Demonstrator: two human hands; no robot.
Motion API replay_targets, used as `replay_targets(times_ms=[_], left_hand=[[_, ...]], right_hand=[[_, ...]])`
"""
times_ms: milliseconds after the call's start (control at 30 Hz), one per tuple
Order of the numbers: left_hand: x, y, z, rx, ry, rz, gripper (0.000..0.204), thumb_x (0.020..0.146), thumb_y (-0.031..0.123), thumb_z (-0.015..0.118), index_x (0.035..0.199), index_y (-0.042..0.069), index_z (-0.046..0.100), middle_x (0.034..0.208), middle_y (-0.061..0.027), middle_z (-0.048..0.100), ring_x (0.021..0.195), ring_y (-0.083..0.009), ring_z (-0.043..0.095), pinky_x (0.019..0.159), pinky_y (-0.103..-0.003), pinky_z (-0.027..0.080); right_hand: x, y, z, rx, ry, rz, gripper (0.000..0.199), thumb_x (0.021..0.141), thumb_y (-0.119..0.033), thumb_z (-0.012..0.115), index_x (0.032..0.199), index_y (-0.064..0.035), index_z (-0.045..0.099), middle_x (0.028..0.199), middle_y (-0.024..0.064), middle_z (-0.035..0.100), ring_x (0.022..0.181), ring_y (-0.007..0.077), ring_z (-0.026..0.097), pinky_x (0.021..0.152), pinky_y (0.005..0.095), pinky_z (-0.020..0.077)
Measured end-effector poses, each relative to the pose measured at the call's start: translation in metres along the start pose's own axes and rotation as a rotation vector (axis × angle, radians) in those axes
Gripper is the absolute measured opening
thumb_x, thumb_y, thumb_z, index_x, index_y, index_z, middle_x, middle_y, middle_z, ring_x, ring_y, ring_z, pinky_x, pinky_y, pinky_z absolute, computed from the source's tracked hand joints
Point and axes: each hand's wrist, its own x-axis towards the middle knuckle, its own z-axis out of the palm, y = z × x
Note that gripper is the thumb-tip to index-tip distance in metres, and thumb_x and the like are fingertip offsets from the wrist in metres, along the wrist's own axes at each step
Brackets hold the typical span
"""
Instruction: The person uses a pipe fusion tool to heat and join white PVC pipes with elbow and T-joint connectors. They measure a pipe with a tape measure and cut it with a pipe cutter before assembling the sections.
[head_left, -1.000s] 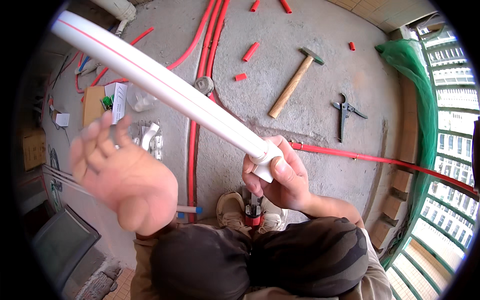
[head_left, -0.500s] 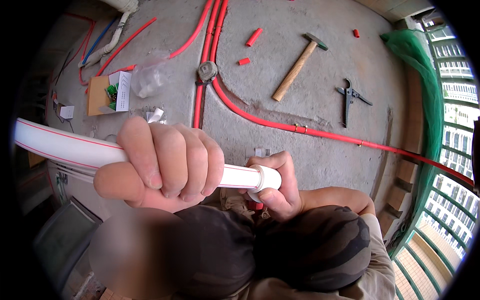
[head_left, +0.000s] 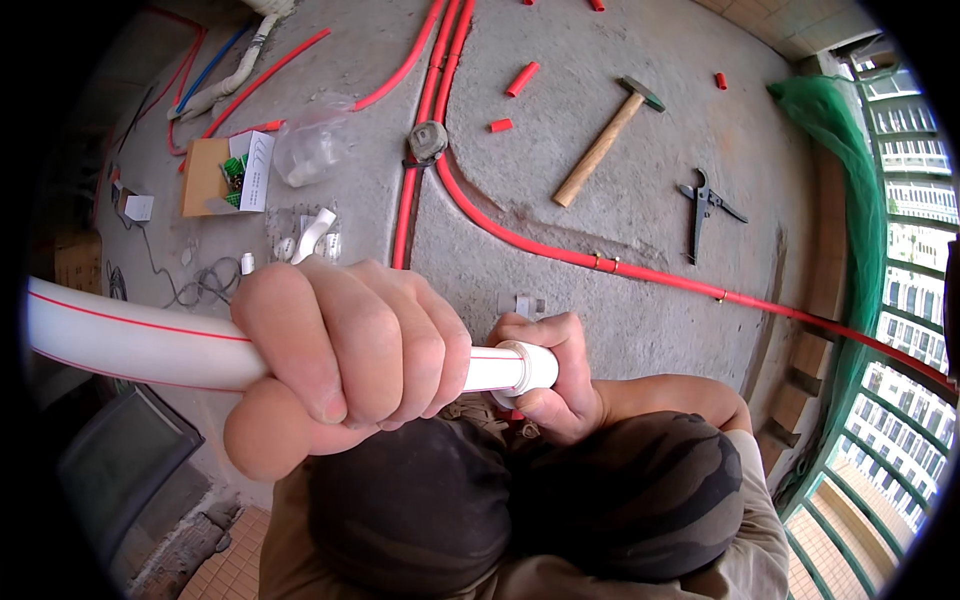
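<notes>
My left hand (head_left: 350,345) is wrapped round a white plastic pipe (head_left: 140,335) with thin red lines along it. The pipe comes in from the left edge and runs across in front of my knees. At its right end sits a white pipe fitting (head_left: 532,368), joined to the pipe. My right hand (head_left: 557,375) grips that fitting, thumb below and curled fingers above. Only a short length of pipe shows between the two hands. Part of the fitting is hidden by my right fingers.
Red pipes (head_left: 520,240) run along the concrete floor, with a tape measure (head_left: 428,142) on them. Beyond lie a hammer (head_left: 608,142), pipe cutters (head_left: 703,212) and red pipe offcuts (head_left: 522,79). An open cardboard box (head_left: 205,180) and a plastic bag (head_left: 310,145) are at left. Green netting (head_left: 850,170) hangs right.
My left hand has slid or shifted slightly right and down, nearer the fitting. The pipe's left part sits a little lower. My right hand keeps its grip; the view has shifted slightly.
</notes>
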Motion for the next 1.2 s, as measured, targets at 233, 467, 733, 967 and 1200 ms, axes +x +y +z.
replay_targets(times_ms=[233,467,733,967,1200], left_hand=[[0.004,-0.005,-0.004,-0.081,0.021,-0.107,0.017,0.093,0.013,0.056,0.082,0.009,0.044,0.056,-0.0032,0.052,0.039,-0.0125,0.046,0.040,-0.028,0.041],[0.014,-0.012,0.005,0.066,0.091,-0.281,0.028,0.102,0.030,0.060,0.086,0.013,0.044,0.060,0.0014,0.047,0.043,-0.0098,0.041,0.046,-0.027,0.039],[0.009,-0.020,0.016,0.212,0.196,-0.295,0.027,0.098,0.025,0.065,0.087,0.013,0.044,0.060,0.0013,0.044,0.044,-0.0081,0.038,0.046,-0.026,0.036],[0.009,-0.032,0.028,0.285,0.363,-0.339,0.030,0.095,0.021,0.068,0.083,0.010,0.044,0.060,0.0013,0.042,0.049,-0.0067,0.038,0.047,-0.025,0.031],[0.017,-0.053,-0.013,0.478,0.616,-0.430,0.024,0.092,0.016,0.072,0.083,0.009,0.050,0.063,0.0002,0.047,0.050,-0.0101,0.045,0.049,-0.026,0.036]], right_hand=[[-0.006,-0.010,0.002,0.124,0.018,0.252,0.060,0.091,-0.029,0.076,0.130,-0.0005,0.041,0.111,0.0119,0.058,0.097,0.0166,0.057,0.085,0.0331,0.0463],[0.000,-0.020,0.004,0.361,0.087,0.560,0.055,0.087,-0.023,0.081,0.128,-0.0055,0.048,0.107,0.0066,0.063,0.095,0.0113,0.059,0.081,0.0284,0.0485],[0.010,-0.027,0.005,0.331,0.147,0.664,0.035,0.082,-0.005,0.075,0.113,-0.0037,0.059,0.095,0.0046,0.065,0.084,0.0097,0.060,0.072,0.0248,0.0484],[-0.005,-0.014,0.010,0.793,0.265,0.781,0.039,0.071,0.000,0.072,0.107,-0.0025,0.058,0.085,0.0110,0.061,0.058,0.0111,0.050,0.044,0.0262,0.0358],[0.008,0.004,0.005,0.616,0.310,0.875,0.049,0.078,-0.014,0.076,0.117,-0.0015,0.048,0.088,0.0101,0.059,0.063,0.0128,0.053,0.049,0.0273,0.0415]])
